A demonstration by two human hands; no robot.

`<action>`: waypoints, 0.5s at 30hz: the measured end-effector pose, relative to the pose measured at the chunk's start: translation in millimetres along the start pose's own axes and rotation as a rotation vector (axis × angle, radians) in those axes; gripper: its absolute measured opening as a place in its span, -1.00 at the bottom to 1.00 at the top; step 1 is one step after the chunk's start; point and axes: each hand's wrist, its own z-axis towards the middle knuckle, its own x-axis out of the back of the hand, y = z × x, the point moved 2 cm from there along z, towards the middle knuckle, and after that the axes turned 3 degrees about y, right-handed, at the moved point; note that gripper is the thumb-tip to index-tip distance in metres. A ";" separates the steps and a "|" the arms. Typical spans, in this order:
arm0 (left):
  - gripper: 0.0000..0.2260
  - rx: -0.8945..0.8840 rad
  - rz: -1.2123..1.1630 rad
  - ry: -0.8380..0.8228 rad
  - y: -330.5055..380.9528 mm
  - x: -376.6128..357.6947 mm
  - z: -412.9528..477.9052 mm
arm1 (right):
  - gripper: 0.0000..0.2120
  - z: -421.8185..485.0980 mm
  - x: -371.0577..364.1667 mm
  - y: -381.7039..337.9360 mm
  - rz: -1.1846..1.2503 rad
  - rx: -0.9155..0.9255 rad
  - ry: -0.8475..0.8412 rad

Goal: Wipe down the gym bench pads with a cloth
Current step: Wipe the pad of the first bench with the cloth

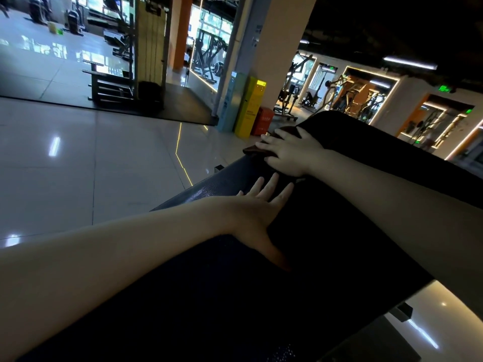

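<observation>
one cloth [253, 150] under the right hand [287, 154]

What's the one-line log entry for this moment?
phase: wiping | left hand: flat on bench pad | right hand: presses cloth on bench pad, farther along | cloth: dark, mostly under right hand
</observation>
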 end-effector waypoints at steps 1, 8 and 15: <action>0.14 0.000 0.002 0.001 -1.0 0.6 0.2 | -0.51 -0.5 0.7 0.6 -0.007 0.002 0.000; 0.14 0.091 -0.036 0.029 -22.3 7.5 8.7 | -0.50 -3.9 6.7 13.7 -0.043 -0.002 0.000; 0.17 0.129 -0.076 0.066 -40.6 2.9 16.3 | -0.49 -15.5 17.6 70.8 -0.046 -0.134 0.007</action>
